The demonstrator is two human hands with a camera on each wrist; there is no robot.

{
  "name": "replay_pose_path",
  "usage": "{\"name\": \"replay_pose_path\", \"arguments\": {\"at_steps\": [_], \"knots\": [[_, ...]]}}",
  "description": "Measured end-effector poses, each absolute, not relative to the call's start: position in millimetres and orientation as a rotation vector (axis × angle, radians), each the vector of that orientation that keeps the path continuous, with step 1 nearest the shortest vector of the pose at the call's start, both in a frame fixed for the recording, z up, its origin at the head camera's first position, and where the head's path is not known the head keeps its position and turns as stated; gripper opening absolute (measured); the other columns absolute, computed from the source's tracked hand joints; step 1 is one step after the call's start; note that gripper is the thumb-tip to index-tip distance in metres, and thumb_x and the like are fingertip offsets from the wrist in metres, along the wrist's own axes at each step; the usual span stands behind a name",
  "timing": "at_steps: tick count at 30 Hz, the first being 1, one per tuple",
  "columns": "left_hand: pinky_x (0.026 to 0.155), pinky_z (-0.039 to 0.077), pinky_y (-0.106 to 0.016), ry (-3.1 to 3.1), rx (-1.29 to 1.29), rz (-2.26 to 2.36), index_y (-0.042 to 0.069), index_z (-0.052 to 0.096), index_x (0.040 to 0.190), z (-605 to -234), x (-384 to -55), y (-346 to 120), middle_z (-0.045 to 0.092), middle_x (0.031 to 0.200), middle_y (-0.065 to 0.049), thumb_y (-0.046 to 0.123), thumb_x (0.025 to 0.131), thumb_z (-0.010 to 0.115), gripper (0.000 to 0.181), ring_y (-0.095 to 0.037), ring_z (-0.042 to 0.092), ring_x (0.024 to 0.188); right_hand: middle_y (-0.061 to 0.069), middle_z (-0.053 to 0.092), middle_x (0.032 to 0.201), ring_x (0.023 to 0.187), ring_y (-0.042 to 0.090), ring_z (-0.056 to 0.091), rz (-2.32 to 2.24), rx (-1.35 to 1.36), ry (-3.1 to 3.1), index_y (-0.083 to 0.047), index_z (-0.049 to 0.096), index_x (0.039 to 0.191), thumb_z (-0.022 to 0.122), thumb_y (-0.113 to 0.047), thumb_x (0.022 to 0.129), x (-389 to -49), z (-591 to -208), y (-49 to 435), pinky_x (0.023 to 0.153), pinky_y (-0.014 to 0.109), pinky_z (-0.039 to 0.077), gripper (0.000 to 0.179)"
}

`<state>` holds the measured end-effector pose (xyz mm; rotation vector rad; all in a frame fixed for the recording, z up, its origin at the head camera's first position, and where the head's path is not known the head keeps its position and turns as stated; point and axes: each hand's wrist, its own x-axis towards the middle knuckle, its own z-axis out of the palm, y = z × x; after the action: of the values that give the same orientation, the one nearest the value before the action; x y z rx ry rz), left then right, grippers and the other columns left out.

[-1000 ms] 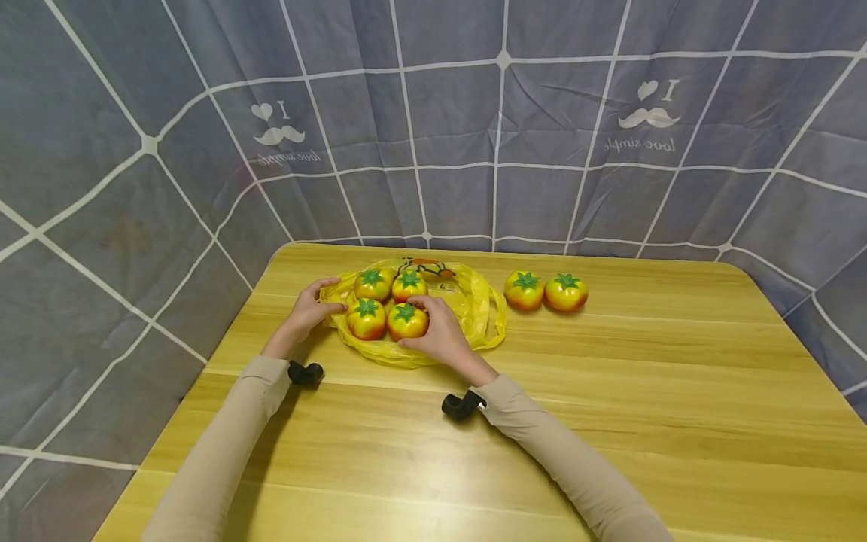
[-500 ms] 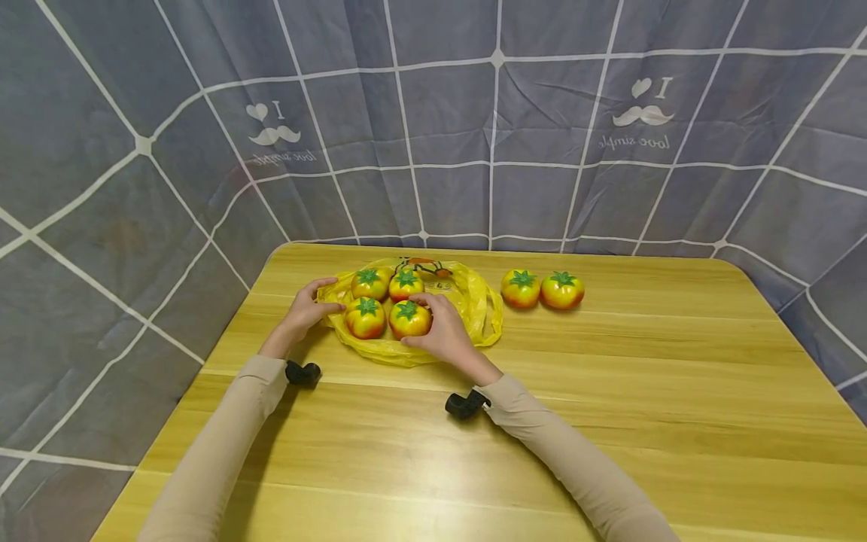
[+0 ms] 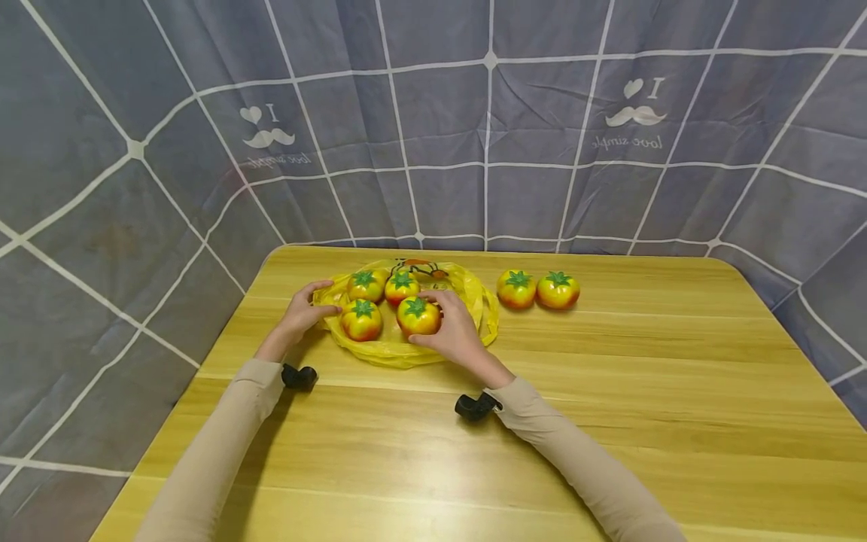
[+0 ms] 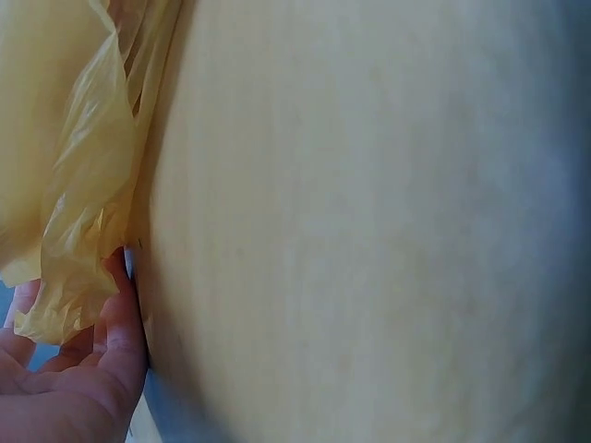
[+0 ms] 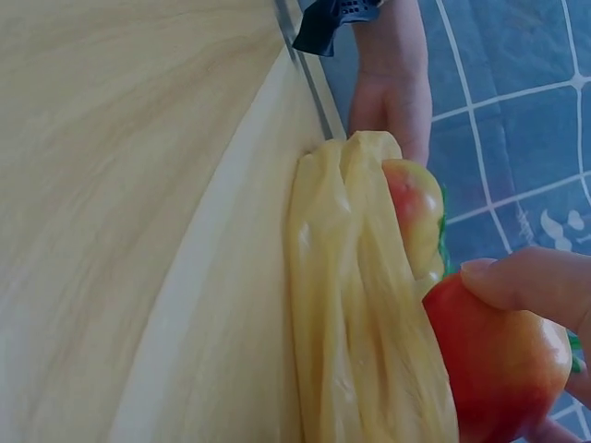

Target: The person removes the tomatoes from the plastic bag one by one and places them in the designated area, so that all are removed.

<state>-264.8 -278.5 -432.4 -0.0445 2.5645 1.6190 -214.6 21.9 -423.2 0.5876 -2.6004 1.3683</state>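
Note:
On the table lies a yellow plastic bag (image 3: 400, 355), its mouth spread wide. My left hand (image 3: 300, 315) holds its left rim, thumb inside and fingers outside; the left wrist view shows thin plastic (image 4: 83, 231) between them. With thumb and fingers, my right hand (image 3: 459, 331) grips a yellow-red tomato (image 3: 418, 317) with green star-shaped leaves, over the bag's right part. From the side, this tomato (image 5: 489, 355) shows its red underside above the bag's rim. Left of it in the bag sit three more tomatoes: a front one (image 3: 362, 321), a back left one (image 3: 366, 286) and a back middle one (image 3: 403, 288).
Right of the bag, two more tomatoes stand side by side on the wooden table (image 3: 609, 376), one (image 3: 517, 290) left and the other (image 3: 558, 291) right. A grey curtain (image 3: 447, 128) with white lines surrounds the back and sides. Black wrist mounts (image 3: 476, 407) hang under both forearms.
My right hand has moved the gripped tomato rightward, widening the gap to the front left tomato. My left hand stays at the bag's rim. The whole head view has shifted slightly.

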Motion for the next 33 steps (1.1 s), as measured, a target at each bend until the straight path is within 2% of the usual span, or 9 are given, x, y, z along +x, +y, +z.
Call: {"name": "replay_pose_path", "arguments": {"at_steps": [5,12,15,17,19,21,24,25,33], "knots": [[0.089,0.043,-0.016,2.598,-0.047,1.569,-0.001,0.034,0.145,-432,-264,-279,0.022,0.156,-0.023,0.003,0.088,0.062,0.064,-0.036,0.029,0.138,0.013,0.055,0.127,0.114,0.028,0.052,1.367,0.573,-2.576,-0.01,0.057,0.129,0.088,-0.018,0.066,-213,-421,30,0.096,0.044,0.047,0.07],[0.072,0.042,-0.004,2.578,-0.047,1.621,-0.003,0.033,0.145,-432,-263,-278,0.025,0.153,-0.026,0.002,0.088,0.062,0.063,-0.036,0.038,0.129,0.013,0.055,0.123,0.111,0.027,0.053,1.376,0.55,-2.54,-0.011,0.058,0.126,0.088,-0.016,0.065,-211,-418,43,0.092,0.04,0.05,0.068],[0.07,0.043,-0.005,2.57,-0.052,1.626,-0.003,0.033,0.145,-433,-263,-277,0.027,0.151,-0.028,0.003,0.089,0.061,0.063,-0.036,0.041,0.126,0.014,0.054,0.123,0.111,0.027,0.053,1.38,0.546,-2.527,-0.01,0.058,0.126,0.088,-0.014,0.065,-209,-418,49,0.091,0.039,0.051,0.067],[0.074,0.043,-0.006,2.581,-0.058,1.606,-0.002,0.033,0.145,-434,-263,-277,0.027,0.152,-0.027,0.004,0.089,0.062,0.063,-0.035,0.039,0.127,0.014,0.054,0.123,0.112,0.027,0.052,1.388,0.542,-2.523,-0.01,0.058,0.126,0.087,-0.014,0.066,-209,-417,53,0.091,0.039,0.051,0.067],[0.085,0.046,-0.013,2.594,-0.061,1.587,-0.002,0.033,0.145,-434,-263,-277,0.026,0.153,-0.026,0.005,0.089,0.062,0.063,-0.035,0.036,0.131,0.014,0.054,0.123,0.112,0.028,0.052,1.398,0.542,-2.518,-0.009,0.058,0.126,0.087,-0.013,0.066,-208,-417,56,0.091,0.039,0.052,0.067],[0.098,0.045,-0.025,2.596,-0.057,1.58,-0.002,0.034,0.145,-434,-264,-277,0.024,0.154,-0.025,0.005,0.089,0.063,0.063,-0.036,0.031,0.136,0.015,0.054,0.122,0.112,0.028,0.052,1.406,0.535,-2.516,-0.009,0.058,0.125,0.087,-0.012,0.066,-207,-416,59,0.092,0.039,0.052,0.067],[0.113,0.032,-0.045,2.589,-0.037,1.598,-0.003,0.033,0.144,-435,-264,-277,0.02,0.156,-0.025,0.004,0.088,0.063,0.064,-0.038,0.02,0.143,0.015,0.054,0.122,0.112,0.028,0.053,1.405,0.529,-2.506,-0.008,0.058,0.125,0.087,-0.012,0.066,-206,-416,64,0.091,0.039,0.052,0.066],[0.115,0.027,-0.048,2.588,-0.029,1.607,-0.004,0.033,0.144,-435,-264,-277,0.019,0.156,-0.026,0.004,0.088,0.063,0.064,-0.038,0.016,0.145,0.015,0.054,0.122,0.111,0.028,0.053,1.404,0.525,-2.504,-0.008,0.058,0.125,0.087,-0.013,0.066,-205,-416,66,0.091,0.039,0.052,0.066],[0.117,0.021,-0.051,2.592,-0.013,1.629,-0.006,0.033,0.143,-436,-263,-278,0.02,0.155,-0.028,0.003,0.087,0.063,0.064,-0.041,0.013,0.145,0.014,0.054,0.122,0.112,0.028,0.052,1.355,0.489,-2.512,-0.009,0.058,0.125,0.087,-0.016,0.066,-205,-417,79,0.09,0.039,0.052,0.067]]}}
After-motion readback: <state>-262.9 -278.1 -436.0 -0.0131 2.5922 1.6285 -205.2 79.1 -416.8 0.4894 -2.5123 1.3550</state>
